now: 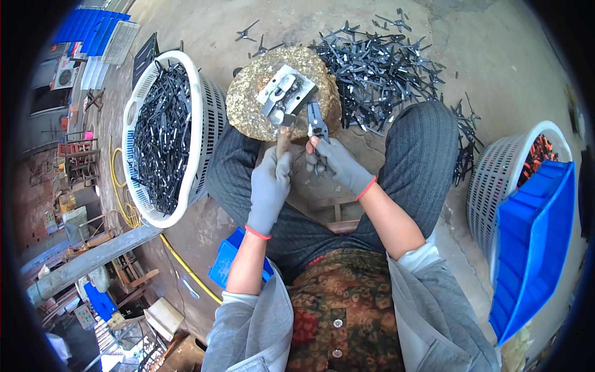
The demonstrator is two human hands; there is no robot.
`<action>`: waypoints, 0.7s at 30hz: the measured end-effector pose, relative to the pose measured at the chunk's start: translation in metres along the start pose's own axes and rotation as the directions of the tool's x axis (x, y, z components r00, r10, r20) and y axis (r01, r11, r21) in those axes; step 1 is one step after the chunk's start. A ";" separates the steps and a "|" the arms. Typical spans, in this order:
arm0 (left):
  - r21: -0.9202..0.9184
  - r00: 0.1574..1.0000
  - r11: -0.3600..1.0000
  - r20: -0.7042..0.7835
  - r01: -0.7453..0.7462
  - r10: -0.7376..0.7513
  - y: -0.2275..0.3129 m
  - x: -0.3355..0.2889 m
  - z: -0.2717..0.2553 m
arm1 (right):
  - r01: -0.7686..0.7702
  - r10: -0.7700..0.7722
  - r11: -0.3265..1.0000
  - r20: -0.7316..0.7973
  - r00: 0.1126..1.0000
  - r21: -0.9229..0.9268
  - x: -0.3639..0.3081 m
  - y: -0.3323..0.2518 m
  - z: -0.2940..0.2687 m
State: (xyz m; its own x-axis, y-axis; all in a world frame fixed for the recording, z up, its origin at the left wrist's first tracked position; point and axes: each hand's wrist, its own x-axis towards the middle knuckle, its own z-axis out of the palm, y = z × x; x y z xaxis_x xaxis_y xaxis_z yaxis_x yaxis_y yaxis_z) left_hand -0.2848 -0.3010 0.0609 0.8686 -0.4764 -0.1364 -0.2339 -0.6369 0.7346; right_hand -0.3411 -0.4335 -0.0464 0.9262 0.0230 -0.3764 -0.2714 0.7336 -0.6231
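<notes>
My left hand (269,186), in a grey glove with a red cuff, is closed round the wooden handle of a hammer (284,141). The metal hammer head is over the near edge of a steel block (304,94), which sits on a rough round stump (248,102). My right hand (342,166), gloved the same way, grips dark pliers (317,119) by the handle end. The pliers point away from me, their far end beside the block's right near corner. Whether they touch the block I cannot tell.
A large heap of dark pliers-like parts (372,77) covers the floor behind and right of the stump. A white basket (201,124) full of similar parts stands at left. At right are another white basket (496,180) with orange-red pieces and a blue bin (533,235).
</notes>
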 end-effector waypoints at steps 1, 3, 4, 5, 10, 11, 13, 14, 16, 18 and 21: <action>-0.105 0.994 0.988 0.015 0.112 -0.111 -0.001 0.001 -0.005 | -0.020 0.020 1.000 0.002 1.000 0.002 0.000 0.001 0.000; -0.243 0.990 0.962 -0.031 0.125 -0.137 -0.002 0.000 -0.020 | -0.001 0.001 1.000 -0.013 1.000 -0.014 0.001 0.002 -0.001; -0.252 0.993 0.966 -0.089 0.051 -0.075 -0.003 0.001 -0.028 | -0.012 0.012 1.000 -0.004 1.000 -0.014 0.001 0.002 -0.001; -0.234 0.986 0.972 -0.164 -0.003 -0.037 -0.005 0.005 -0.036 | -0.001 0.001 1.000 0.004 1.000 -0.002 0.001 0.003 -0.001; 0.322 0.936 0.945 -0.314 -0.052 0.158 -0.029 0.070 -0.050 | 0.019 -0.018 1.000 0.029 0.999 -0.002 -0.001 0.002 -0.001; 0.421 0.925 0.905 -0.312 -0.069 0.216 -0.035 0.077 -0.046 | 0.019 -0.019 1.000 0.016 1.000 -0.007 -0.002 0.002 -0.001; 0.415 0.960 0.908 -0.223 -0.063 0.168 -0.042 0.081 -0.039 | 0.028 -0.028 0.999 0.005 1.000 -0.025 -0.004 0.001 -0.001; 0.422 0.964 0.905 -0.213 -0.059 0.162 -0.043 0.077 -0.036 | 0.032 -0.032 0.999 0.010 0.999 -0.039 -0.006 0.001 0.001; 0.430 0.912 0.889 -0.281 -0.157 0.297 -0.042 0.062 -0.035 | 0.038 -0.037 0.997 0.020 0.999 -0.061 -0.011 0.001 0.005; 0.400 0.813 0.865 -0.367 -0.302 0.453 -0.037 0.044 -0.040 | -0.049 0.056 0.989 0.047 0.997 -0.137 -0.018 0.001 0.012; -0.110 0.919 0.962 -0.339 -0.250 0.200 -0.036 0.011 -0.040 | 0.012 0.030 0.983 0.223 0.974 -0.184 -0.032 0.001 0.023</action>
State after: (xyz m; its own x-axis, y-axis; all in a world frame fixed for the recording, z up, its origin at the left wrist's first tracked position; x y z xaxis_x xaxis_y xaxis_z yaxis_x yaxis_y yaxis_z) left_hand -0.2489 -0.2593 0.0600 0.8996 -0.3602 0.2469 -0.3942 -0.4264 0.8141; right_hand -0.3652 -0.4179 -0.0195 0.9527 0.1955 -0.2327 -0.3038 0.5963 -0.7431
